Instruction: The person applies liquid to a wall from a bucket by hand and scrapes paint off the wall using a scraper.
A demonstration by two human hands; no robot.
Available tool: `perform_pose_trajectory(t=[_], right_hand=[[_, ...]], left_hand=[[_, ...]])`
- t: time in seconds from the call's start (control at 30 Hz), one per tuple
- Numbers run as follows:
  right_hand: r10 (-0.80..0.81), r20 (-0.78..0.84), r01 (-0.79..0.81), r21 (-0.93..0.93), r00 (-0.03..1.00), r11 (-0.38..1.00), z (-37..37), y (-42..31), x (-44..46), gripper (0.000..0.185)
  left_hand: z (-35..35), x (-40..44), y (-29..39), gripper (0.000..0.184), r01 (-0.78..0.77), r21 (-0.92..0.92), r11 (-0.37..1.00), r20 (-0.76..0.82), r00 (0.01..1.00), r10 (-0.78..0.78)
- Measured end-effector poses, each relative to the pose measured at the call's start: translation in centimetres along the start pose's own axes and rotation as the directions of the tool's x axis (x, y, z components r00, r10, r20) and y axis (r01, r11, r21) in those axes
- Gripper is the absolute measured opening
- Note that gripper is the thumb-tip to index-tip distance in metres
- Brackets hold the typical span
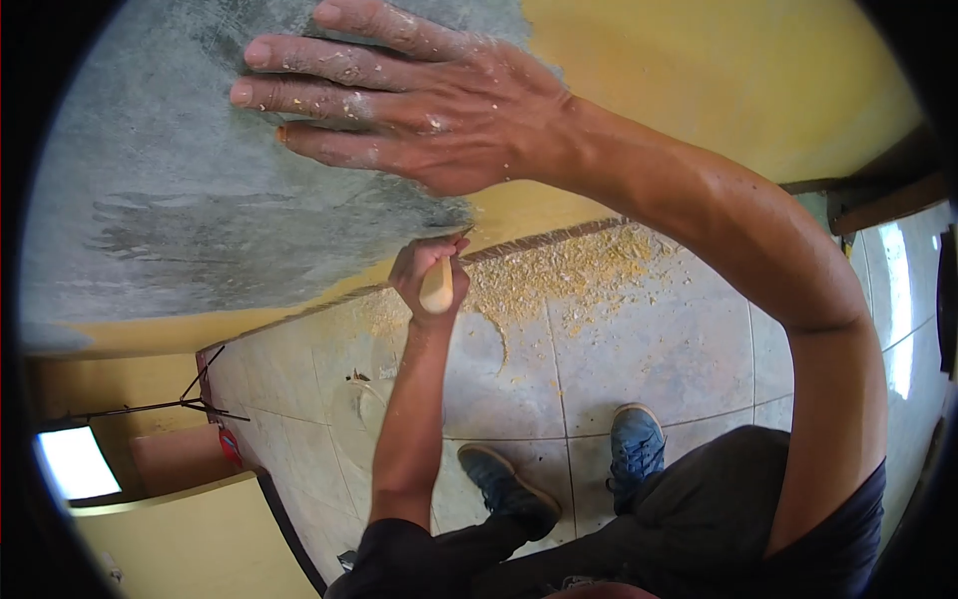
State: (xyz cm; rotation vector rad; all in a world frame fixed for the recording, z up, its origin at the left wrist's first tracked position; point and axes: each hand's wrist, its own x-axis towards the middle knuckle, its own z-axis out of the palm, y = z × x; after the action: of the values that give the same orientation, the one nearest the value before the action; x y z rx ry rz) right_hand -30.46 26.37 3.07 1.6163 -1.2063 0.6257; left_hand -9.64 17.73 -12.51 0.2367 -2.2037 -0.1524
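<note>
Nearest my camera, dark trousers (689,489). My right hand (409,105), dusted with flakes, is spread flat, palm down on the wall's bare grey patch (190,240). Lower, my left hand (434,275) is closed around a pale-handled scraper (437,288); the scraper is at the base of the wall, butt toward me. Dark tip pokes past the fingers; can't tell blade shape from here, mostly hidden.

Handling, my judgement: light, stiff, not fragile. Smooth rounded handle, maybe slippery with dust; I'd take it round the handle's middle, fingers clear of the tip. Yellow paint (718,70) on the wall looks thin and brittle, flaky once loose.

Beyond: blue shoes (636,449) on grey floor tiles (659,349), and yellow-white paint flakes (569,275) heaped along the brown skirting strip (544,240), thinning outward. Farther off, left: thin black rod stand (190,401), small red object (230,446) too small to name, cream panel (190,539), bright opening (78,462).
</note>
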Motion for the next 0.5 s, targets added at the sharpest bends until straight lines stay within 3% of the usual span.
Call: perform_pose_trajectory(t=[0.03, 0.13, 0.17, 0.2, 0.3, 0.33, 0.4, 0.43, 0.47, 0.5], right_hand=[[-0.007, -0.005, 0.007, -0.001, 1.000, 1.000, 0.1, 0.1, 0.1, 0.034], [0.008, -0.037, -0.008, 0.011, 0.999, 1.000, 0.3, 0.0, -0.2, 0.033], [0.008, -0.022, -0.007, 0.021, 1.000, 1.000, 0.2, 0.0, -0.3, 0.033], [0.006, -0.012, -0.005, 0.023, 1.000, 1.000, 0.3, -0.1, -0.3, 0.033], [0.074, -0.126, -0.091, -0.133, 0.989, 0.987, 0.7, -0.4, -0.2, 0.031], [0.080, -0.118, -0.095, -0.131, 0.990, 0.987, 0.5, -0.3, -0.5, 0.031], [0.015, -0.054, -0.017, -0.051, 0.998, 0.999, 0.0, -0.1, -0.5, 0.032], [0.011, -0.062, -0.014, -0.051, 0.998, 0.999, 0.2, -0.3, -0.3, 0.032], [0.034, -0.122, -0.040, -0.045, 0.992, 0.998, 0.6, -0.5, -0.2, 0.032], [0.057, -0.179, -0.066, -0.044, 0.982, 0.997, 0.7, -0.3, -0.2, 0.031]], left_hand=[[0.8, -0.5, 0.0, 0.025, 0.018, -0.115, 0.993, -0.121, 0.992, -0.032], [1.7, -1.5, -0.1, 0.022, 0.076, -0.226, 0.971, -0.241, 0.962, -0.131], [1.1, -1.7, -0.3, 0.024, 0.025, -0.018, 1.000, -0.030, 0.999, -0.025], [1.1, -1.9, -0.4, 0.025, 0.170, -0.103, 0.980, 0.036, 0.985, -0.167], [1.5, -2.5, -0.7, 0.024, 0.177, -0.418, 0.891, -0.224, 0.930, -0.290], [1.8, -2.9, -1.2, 0.024, 0.184, -0.422, 0.888, -0.216, 0.931, -0.296], [1.7, -3.6, -1.9, 0.025, 0.300, -0.266, 0.916, 0.023, 0.952, -0.305], [1.5, -3.6, -2.2, 0.027, 0.376, -0.279, 0.884, 0.054, 0.925, -0.376], [1.3, -3.4, -2.5, 0.027, 0.368, -0.276, 0.888, 0.049, 0.928, -0.370], [1.3, -2.6, -2.3, 0.020, 0.227, -0.349, 0.909, -0.060, 0.963, -0.264]])
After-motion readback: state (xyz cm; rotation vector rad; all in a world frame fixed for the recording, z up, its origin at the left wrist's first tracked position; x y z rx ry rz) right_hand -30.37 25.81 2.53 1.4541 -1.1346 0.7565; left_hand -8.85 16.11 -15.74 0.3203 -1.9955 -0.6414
